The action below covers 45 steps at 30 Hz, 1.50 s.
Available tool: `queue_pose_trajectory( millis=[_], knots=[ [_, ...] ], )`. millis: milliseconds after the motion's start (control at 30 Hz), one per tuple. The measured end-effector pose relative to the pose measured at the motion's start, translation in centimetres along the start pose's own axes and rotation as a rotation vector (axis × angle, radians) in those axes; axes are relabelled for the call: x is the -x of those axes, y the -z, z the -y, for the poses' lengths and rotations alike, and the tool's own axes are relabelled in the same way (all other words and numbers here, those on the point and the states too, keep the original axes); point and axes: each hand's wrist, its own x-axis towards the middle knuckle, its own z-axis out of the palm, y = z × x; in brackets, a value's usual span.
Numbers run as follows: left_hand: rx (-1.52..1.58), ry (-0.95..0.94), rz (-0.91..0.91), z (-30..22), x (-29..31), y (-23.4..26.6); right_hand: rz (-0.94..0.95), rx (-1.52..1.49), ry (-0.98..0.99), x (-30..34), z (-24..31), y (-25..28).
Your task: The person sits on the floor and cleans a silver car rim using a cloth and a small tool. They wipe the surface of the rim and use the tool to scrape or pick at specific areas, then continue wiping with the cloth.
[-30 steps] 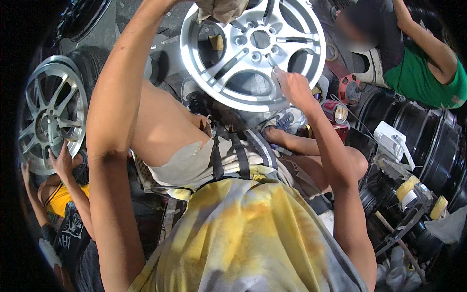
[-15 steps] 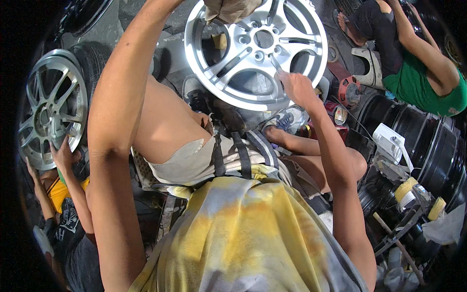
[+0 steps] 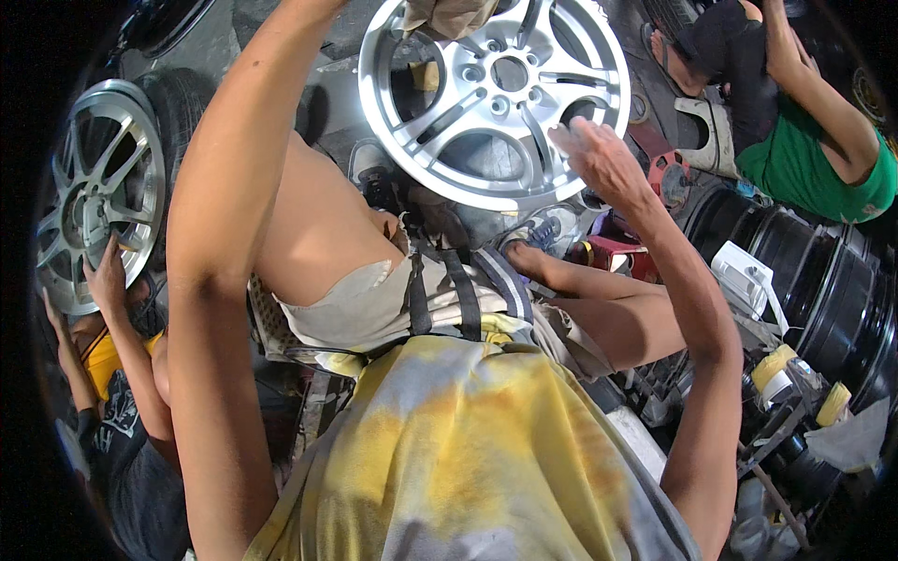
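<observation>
A silver alloy wheel rim [image 3: 449, 173] with paired spokes fills the top middle, just beyond my knees. My right hand [image 3: 603, 159] is over its lower right spokes, fingers curled and closed, their tips blurred. Whatever they pinch is too small to make out. My left forearm [image 3: 253, 103] reaches up past the top edge, so the left hand is out of the picture. A crumpled brown cloth [image 3: 451, 15] covers the rim's upper part; whether the left hand is on it cannot be seen.
At the left, another person's hands [image 3: 108, 280] are on a second grey rim [image 3: 140, 178]. A person in a green shirt [image 3: 818, 154] sits at the upper right. Black wheel rims [image 3: 814, 271], a white plastic device [image 3: 744, 280] and a yellow roll [image 3: 774, 369] crowd the right side.
My right hand has lifted and shifted right and slightly up from the spoke, its elbow swinging outward. The left arm and cloth have barely moved.
</observation>
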Motion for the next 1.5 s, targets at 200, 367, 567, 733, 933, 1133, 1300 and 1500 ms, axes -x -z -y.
queue_pose_trajectory(
  millis=[200,367,567,733,933,1133,1300,1500],
  knots=[
    [-0.016,0.083,0.034,0.0,0.8,0.3,0.276,0.483,0.208,-1.4,1.2,-1.7],
    [0.004,0.112,0.003,-0.6,0.9,0.4,0.212,0.467,0.258,1.6,1.8,-3.5],
    [0.082,0.130,0.000,-1.7,0.9,0.2,0.276,0.522,0.131,-1.8,1.8,-2.4],
    [0.027,0.064,0.023,-0.4,0.7,0.1,0.186,0.402,0.150,2.3,1.7,-4.5],
    [0.025,0.016,-0.015,-0.3,0.4,-0.5,0.149,0.474,0.142,-2.3,0.6,-3.4],
    [-0.061,0.051,0.008,-0.2,0.7,0.1,0.233,0.485,0.177,-1.3,1.0,-3.1],
    [-0.081,0.030,-0.013,-0.2,0.6,-0.4,0.147,0.469,0.196,-3.7,-0.1,-2.8],
    [-0.147,0.148,0.116,-1.1,0.1,0.3,0.257,0.463,0.249,-0.3,0.5,-3.1]
  ],
)
